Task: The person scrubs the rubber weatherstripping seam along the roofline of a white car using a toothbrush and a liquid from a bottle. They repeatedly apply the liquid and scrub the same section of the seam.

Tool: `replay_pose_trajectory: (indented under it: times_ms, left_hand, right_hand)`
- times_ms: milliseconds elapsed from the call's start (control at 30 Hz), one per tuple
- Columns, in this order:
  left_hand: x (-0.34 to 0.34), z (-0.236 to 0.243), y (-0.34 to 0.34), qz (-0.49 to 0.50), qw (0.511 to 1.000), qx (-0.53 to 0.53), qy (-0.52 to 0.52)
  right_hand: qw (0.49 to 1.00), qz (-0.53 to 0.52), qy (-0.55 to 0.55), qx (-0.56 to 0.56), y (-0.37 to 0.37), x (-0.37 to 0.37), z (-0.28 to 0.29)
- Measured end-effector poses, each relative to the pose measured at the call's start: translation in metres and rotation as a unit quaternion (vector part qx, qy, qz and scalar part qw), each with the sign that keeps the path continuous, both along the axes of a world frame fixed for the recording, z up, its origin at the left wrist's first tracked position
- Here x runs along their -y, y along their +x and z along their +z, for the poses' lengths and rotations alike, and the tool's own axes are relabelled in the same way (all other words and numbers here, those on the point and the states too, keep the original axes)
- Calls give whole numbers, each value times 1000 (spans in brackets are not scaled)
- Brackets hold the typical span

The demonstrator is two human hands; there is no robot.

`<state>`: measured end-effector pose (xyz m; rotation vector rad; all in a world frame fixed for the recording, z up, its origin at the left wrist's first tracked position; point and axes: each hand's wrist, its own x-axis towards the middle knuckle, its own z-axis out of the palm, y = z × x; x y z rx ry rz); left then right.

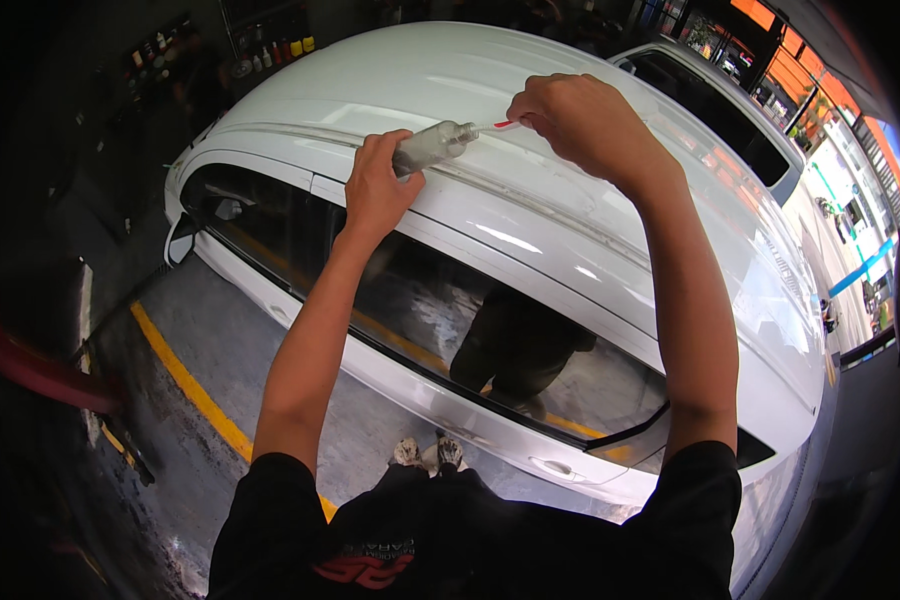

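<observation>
Grasping a clear bottle in the left hand, tilted over the white car roof; pinching a slender red piece in the right hand by its mouth. Probably inserting or withdrawing; calls next for steady alignment.

Both hands extended forward, curled

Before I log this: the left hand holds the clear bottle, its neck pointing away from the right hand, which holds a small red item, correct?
Not quite: the head view shows the clear bottle with its neck pointing toward the right hand. The left hand does hold it, and the right holds a small red item.
</observation>
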<state>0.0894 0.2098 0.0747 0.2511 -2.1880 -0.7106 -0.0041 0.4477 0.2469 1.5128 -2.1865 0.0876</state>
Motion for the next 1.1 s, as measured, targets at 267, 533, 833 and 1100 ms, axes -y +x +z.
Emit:
replay_pose_trajectory:
  times_ms: [267, 533, 833, 1100]
  left_hand:
    - [56, -20, -32, 57, 997, 43, 8]
    - [112, -43, -70, 63, 988, -73, 123]
    - [187, -56, -104, 127, 961, -181, 166]
    - [217, -61, -63, 96, 947, -224, 208]
  right_hand:
    - [977, -59, -88, 187, -49, -10, -20]
    - [971, -51, -100, 209, -51, 51, -160]
    - [987, -108, -80, 83, -17, 88, -190]
    - [995, -95, 7, 35, -18, 148, -181]
